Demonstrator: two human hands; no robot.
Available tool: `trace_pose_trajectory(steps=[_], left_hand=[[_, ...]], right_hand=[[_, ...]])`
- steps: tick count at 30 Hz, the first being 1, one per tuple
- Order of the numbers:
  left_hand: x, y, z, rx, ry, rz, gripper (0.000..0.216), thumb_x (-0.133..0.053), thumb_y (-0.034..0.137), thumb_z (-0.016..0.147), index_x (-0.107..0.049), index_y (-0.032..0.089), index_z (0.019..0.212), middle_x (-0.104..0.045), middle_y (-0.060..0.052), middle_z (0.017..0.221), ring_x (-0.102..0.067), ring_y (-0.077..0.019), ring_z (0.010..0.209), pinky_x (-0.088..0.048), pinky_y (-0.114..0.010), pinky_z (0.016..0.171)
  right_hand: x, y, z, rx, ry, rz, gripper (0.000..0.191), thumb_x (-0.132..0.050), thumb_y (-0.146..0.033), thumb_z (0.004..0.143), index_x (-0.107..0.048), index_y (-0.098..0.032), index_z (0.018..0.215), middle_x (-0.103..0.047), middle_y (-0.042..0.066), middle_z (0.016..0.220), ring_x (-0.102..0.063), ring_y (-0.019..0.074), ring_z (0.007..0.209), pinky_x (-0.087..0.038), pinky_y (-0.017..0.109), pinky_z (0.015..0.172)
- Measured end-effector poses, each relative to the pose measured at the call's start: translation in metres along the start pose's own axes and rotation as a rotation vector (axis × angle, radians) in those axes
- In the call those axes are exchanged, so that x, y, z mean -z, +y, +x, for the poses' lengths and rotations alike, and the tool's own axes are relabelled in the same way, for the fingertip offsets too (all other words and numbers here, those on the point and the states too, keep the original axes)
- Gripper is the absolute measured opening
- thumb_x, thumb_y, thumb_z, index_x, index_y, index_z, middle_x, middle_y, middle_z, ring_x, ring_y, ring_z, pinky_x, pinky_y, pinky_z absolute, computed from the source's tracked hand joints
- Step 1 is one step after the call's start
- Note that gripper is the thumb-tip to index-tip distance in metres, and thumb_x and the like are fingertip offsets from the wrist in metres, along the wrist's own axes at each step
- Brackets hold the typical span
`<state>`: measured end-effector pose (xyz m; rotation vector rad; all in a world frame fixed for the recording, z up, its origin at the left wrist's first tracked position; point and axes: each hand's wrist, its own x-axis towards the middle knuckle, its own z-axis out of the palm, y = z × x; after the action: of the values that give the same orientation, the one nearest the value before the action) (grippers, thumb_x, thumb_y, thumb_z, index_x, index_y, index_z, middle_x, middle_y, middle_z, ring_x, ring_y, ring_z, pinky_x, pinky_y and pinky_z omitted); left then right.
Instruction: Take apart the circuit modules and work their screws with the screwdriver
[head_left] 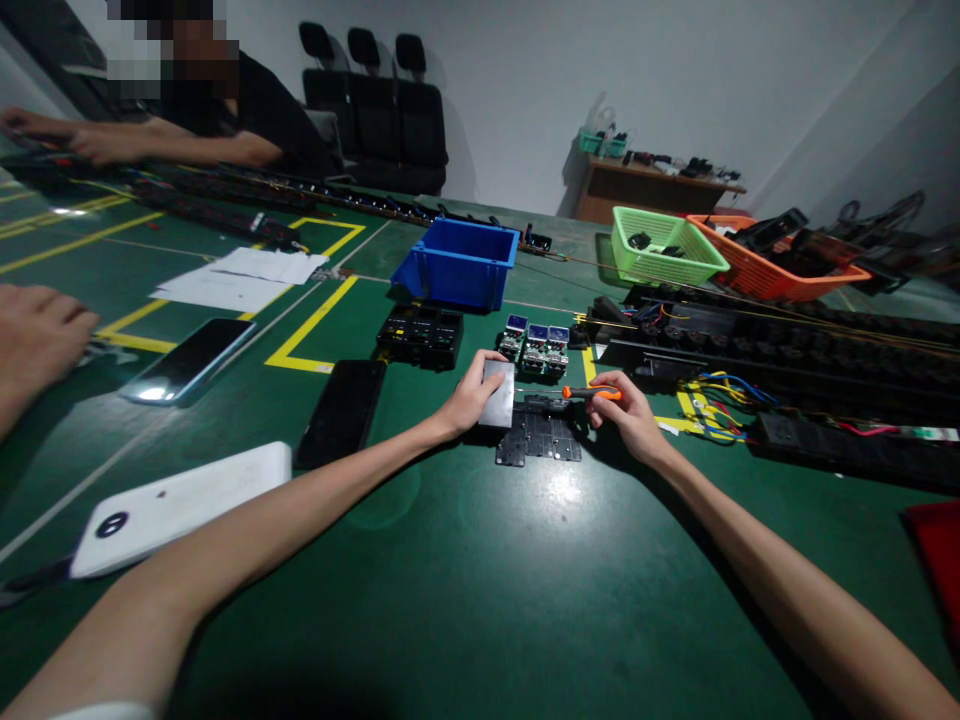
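Note:
My left hand is closed around a dark grey rectangular box, thumb on its upper face. In my right hand is a screwdriver with an orange and black handle, its thin shaft pointing left toward the box's side. Whether the tip touches the box I cannot tell. Flat black plastic plates lie on the table just below the screwdriver. Behind it stand small circuit boards with blue-topped displays. Black plastic housings sit to the left of the boards.
A blue bin stands behind the housings. Phones and a white device lie left. Long black rails with wires extend right, before a green basket and an orange basket. Another person's hand rests at the left edge.

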<state>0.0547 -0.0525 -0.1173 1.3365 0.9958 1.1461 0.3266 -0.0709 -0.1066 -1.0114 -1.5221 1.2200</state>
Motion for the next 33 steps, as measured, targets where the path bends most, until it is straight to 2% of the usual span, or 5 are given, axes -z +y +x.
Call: trace_pose_trajectory(steps=[10,22,26,29,33], left_hand=[[0.0016,-0.0012,0.0007,-0.018,0.0,0.026,0.031,-0.053,0.037,0.086,-0.047,0.022,0.111,-0.057,-0.002,0.092,-0.057,-0.0161,0.08,-0.049,-0.032,0.076],[0.002,-0.0051,0.0025,-0.032,0.0,0.03,0.03,-0.053,0.036,0.086,-0.047,0.022,0.111,-0.057,-0.002,0.094,-0.057,-0.017,0.082,-0.049,-0.031,0.077],[0.0017,-0.0043,0.0022,-0.019,0.003,0.017,0.03,-0.054,0.037,0.085,-0.048,0.022,0.111,-0.058,-0.003,0.094,-0.058,-0.0169,0.081,-0.049,-0.031,0.075],[0.0013,-0.004,0.002,-0.012,0.002,0.012,0.031,-0.054,0.036,0.085,-0.047,0.022,0.111,-0.059,-0.003,0.094,-0.058,-0.0162,0.079,-0.049,-0.03,0.073],[0.0013,-0.0042,0.002,-0.021,-0.012,0.018,0.03,-0.053,0.037,0.086,-0.046,0.022,0.111,-0.058,-0.003,0.093,-0.059,-0.0157,0.079,-0.049,-0.029,0.072]], right_hand=[[-0.0008,-0.001,0.0,-0.005,0.017,-0.041,0.028,-0.062,-0.044,0.086,-0.054,-0.02,0.098,-0.06,-0.004,0.06,-0.052,0.0099,0.045,-0.041,0.022,0.044],[-0.0016,-0.0001,0.0005,-0.028,0.036,-0.114,0.029,-0.055,-0.048,0.09,-0.052,-0.021,0.08,-0.053,-0.006,0.046,-0.045,0.0093,0.037,-0.033,0.02,0.037],[-0.0011,-0.0007,0.0004,-0.006,0.034,-0.104,0.024,-0.06,-0.044,0.087,-0.055,-0.021,0.093,-0.06,-0.003,0.06,-0.055,0.0108,0.051,-0.043,0.022,0.049],[0.0006,0.0006,0.0001,0.022,0.054,-0.111,0.03,-0.068,-0.04,0.081,-0.054,-0.023,0.102,-0.063,-0.002,0.077,-0.058,0.0114,0.063,-0.046,0.022,0.056],[0.0018,0.0029,0.0002,0.032,0.067,-0.118,0.029,-0.069,-0.038,0.081,-0.054,-0.023,0.1,-0.062,-0.002,0.078,-0.056,0.0113,0.064,-0.046,0.023,0.057]])
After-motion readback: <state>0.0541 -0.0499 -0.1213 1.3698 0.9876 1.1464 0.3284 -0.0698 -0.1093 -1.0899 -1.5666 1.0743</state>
